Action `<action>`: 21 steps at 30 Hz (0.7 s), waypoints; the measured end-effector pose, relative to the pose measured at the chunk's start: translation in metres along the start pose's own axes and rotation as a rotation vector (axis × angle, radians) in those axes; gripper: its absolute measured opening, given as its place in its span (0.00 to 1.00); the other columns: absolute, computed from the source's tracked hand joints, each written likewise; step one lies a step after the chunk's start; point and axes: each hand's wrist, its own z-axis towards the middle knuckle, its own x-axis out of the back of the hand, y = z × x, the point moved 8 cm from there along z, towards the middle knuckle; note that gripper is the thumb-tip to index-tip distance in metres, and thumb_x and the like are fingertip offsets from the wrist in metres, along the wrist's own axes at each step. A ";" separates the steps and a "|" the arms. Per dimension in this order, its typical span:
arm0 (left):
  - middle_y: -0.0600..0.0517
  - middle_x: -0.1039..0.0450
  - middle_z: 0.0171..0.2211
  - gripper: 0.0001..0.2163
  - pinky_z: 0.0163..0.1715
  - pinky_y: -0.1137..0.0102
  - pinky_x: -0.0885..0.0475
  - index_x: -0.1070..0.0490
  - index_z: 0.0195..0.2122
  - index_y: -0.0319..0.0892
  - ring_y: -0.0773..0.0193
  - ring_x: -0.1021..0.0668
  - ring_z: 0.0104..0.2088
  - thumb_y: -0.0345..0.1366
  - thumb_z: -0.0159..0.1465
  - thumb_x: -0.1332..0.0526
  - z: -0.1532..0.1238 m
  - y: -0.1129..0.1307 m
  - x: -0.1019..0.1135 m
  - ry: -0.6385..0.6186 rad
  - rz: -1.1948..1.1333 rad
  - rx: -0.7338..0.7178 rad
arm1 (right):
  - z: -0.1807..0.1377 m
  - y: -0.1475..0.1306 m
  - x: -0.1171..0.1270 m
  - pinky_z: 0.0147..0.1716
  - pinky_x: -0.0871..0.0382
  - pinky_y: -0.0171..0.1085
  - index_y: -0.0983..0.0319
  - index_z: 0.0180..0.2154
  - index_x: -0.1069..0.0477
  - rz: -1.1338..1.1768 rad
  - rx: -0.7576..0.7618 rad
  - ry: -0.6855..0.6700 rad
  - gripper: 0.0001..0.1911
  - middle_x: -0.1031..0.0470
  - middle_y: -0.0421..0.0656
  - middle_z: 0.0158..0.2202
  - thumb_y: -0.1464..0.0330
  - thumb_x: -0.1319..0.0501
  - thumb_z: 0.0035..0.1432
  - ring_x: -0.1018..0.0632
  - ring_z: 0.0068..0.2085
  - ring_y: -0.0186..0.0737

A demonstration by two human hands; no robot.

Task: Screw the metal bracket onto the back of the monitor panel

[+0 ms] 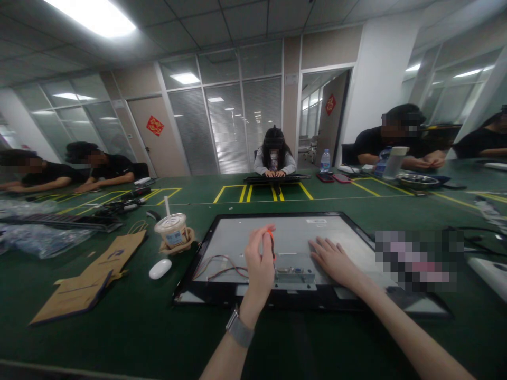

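Note:
A large flat monitor panel lies on the table before me, its grey metal back up inside a black frame. My left hand, with a watch on the wrist, is closed around a slim orange-and-black screwdriver held upright. The screwdriver's lower end is beside a metal bracket with connector ports near the panel's close edge; whether its tip touches cannot be seen. Thin red, black and yellow wires run across the panel left of that hand. My right hand rests flat on the panel, fingers spread.
Left of the panel are a drink cup with straw, a white oval case, a brown paper bag and plastic wrapping. A white device stands at right. Across the green table a person works at another panel; others sit on both sides.

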 end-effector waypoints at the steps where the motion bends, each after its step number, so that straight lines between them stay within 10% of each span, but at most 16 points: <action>1: 0.47 0.25 0.41 0.13 0.46 0.64 0.28 0.22 0.45 0.43 0.59 0.24 0.42 0.38 0.71 0.46 0.000 -0.001 0.001 0.020 0.019 0.006 | 0.000 0.000 0.000 0.63 0.43 0.62 0.59 0.67 0.39 0.002 0.000 0.002 0.29 0.39 0.54 0.69 0.61 0.58 0.70 0.37 0.68 0.61; 21: 0.50 0.30 0.38 0.08 0.40 0.65 0.25 0.20 0.40 0.44 0.61 0.25 0.37 0.41 0.65 0.36 0.000 -0.008 0.002 0.063 0.046 0.054 | 0.000 0.000 -0.001 0.62 0.42 0.63 0.58 0.67 0.39 -0.009 0.006 0.010 0.29 0.39 0.54 0.69 0.61 0.58 0.70 0.36 0.67 0.60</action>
